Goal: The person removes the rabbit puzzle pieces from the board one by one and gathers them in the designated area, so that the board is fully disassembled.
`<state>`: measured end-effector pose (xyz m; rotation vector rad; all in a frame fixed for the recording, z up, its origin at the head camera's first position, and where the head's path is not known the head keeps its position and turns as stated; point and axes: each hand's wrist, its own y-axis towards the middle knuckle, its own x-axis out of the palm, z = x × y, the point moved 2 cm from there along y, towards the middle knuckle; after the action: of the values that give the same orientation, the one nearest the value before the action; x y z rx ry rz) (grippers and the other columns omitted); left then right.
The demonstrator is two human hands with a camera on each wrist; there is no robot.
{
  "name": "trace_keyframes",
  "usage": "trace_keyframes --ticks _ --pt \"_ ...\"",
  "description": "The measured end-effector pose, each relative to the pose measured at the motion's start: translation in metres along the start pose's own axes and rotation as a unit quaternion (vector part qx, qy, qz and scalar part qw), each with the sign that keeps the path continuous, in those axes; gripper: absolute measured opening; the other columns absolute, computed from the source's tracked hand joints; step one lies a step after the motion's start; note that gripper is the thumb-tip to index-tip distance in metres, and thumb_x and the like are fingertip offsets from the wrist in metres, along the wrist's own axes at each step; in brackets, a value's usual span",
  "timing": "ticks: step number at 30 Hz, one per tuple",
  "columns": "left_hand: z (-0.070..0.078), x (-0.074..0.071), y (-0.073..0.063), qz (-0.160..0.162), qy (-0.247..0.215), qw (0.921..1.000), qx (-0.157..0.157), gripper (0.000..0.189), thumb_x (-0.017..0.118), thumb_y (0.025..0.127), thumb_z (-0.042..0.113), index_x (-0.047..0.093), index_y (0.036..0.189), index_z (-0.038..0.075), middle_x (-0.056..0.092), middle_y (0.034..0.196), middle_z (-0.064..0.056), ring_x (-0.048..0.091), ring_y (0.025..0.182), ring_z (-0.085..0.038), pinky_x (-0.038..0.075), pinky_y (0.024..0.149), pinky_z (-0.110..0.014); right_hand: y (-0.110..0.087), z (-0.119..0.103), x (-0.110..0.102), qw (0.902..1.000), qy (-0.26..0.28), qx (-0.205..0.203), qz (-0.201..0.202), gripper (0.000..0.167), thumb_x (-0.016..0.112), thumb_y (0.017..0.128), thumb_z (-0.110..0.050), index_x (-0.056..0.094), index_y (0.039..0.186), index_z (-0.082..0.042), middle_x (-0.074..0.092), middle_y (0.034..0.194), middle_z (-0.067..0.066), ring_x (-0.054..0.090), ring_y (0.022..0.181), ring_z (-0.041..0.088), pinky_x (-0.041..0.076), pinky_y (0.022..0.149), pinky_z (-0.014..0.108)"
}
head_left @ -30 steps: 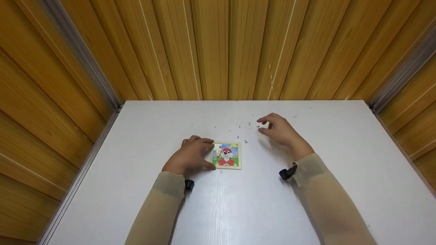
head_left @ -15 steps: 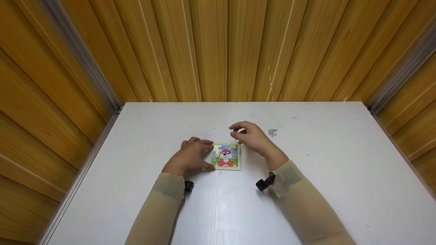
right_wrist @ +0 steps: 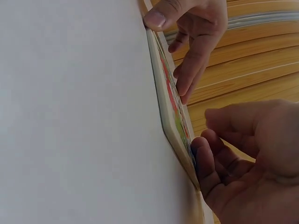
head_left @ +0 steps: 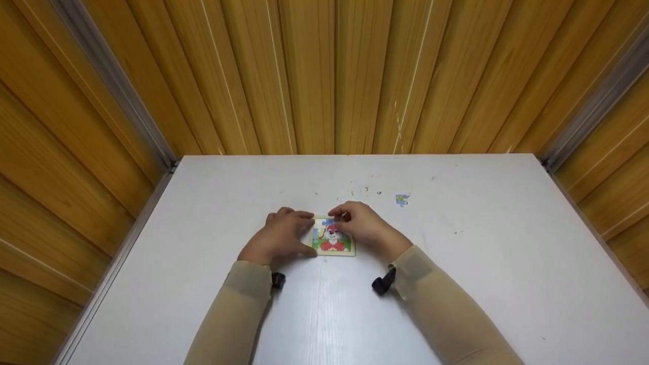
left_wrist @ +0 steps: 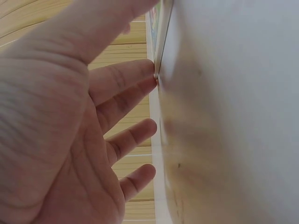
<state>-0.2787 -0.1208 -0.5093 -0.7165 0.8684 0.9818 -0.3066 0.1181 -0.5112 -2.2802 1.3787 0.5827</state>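
Note:
A small square jigsaw puzzle [head_left: 332, 246] in a pale wooden frame lies on the white table, showing a red and white cartoon animal. Its left side is held by my left hand [head_left: 281, 235], the thumb at the near edge and fingertips at the far edge. My right hand [head_left: 367, 225] bends over the puzzle's upper right, thumb and fingers curled close to its surface. In the right wrist view a dark blue puzzle piece [right_wrist: 195, 151] shows at those fingers, mostly hidden. Pale bare patches show at the picture's upper left.
One loose blue puzzle piece with a yellow spot [head_left: 401, 199] lies beyond the right hand. Small dark specks are scattered over the white table [head_left: 228, 192] behind the puzzle. A wood-patterned wall [head_left: 314, 76] rises at the table's far edge.
My right hand has moved left and nearer, from the table beyond the puzzle to over its upper right. The loose blue piece has come into view. My left hand stays at the puzzle's edge.

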Motion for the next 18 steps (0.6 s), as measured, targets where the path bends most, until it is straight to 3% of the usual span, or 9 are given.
trace_keyframes --ticks 6,11,18 --pt "-0.001 0.001 -0.002 -0.001 -0.003 1.0000 0.001 0.079 0.104 0.081 0.040 0.074 0.152 0.018 0.062 0.168 0.003 0.049 0.158 -0.032 0.037 0.132 -0.059 -0.002 0.003 0.005 0.9994 -0.033 -0.011 -0.007 0.034 0.074 0.106 -0.009 0.079 0.140 -0.009 0.073 0.128 0.011 0.064 0.114 0.022 0.056 0.107 0.042" --pt "-0.001 0.000 -0.002 -0.004 -0.008 0.9999 0.009 0.080 0.104 0.081 0.038 0.074 0.152 0.016 0.063 0.168 0.001 0.049 0.157 -0.032 0.035 0.132 -0.060 -0.001 0.001 0.013 0.9941 -0.100 -0.042 -0.004 0.034 0.071 0.109 -0.013 0.079 0.142 -0.009 0.068 0.124 0.011 0.060 0.106 0.020 0.052 0.096 0.037" --pt "0.000 0.000 -0.001 0.001 -0.004 1.0000 0.001 0.080 0.104 0.081 0.039 0.074 0.152 0.018 0.063 0.168 0.003 0.050 0.156 -0.031 0.036 0.132 -0.057 0.000 -0.002 0.022 0.9891 -0.137 -0.053 -0.008 0.036 0.064 0.114 -0.014 0.075 0.148 -0.011 0.056 0.130 0.014 0.058 0.117 0.026 0.055 0.111 0.047"
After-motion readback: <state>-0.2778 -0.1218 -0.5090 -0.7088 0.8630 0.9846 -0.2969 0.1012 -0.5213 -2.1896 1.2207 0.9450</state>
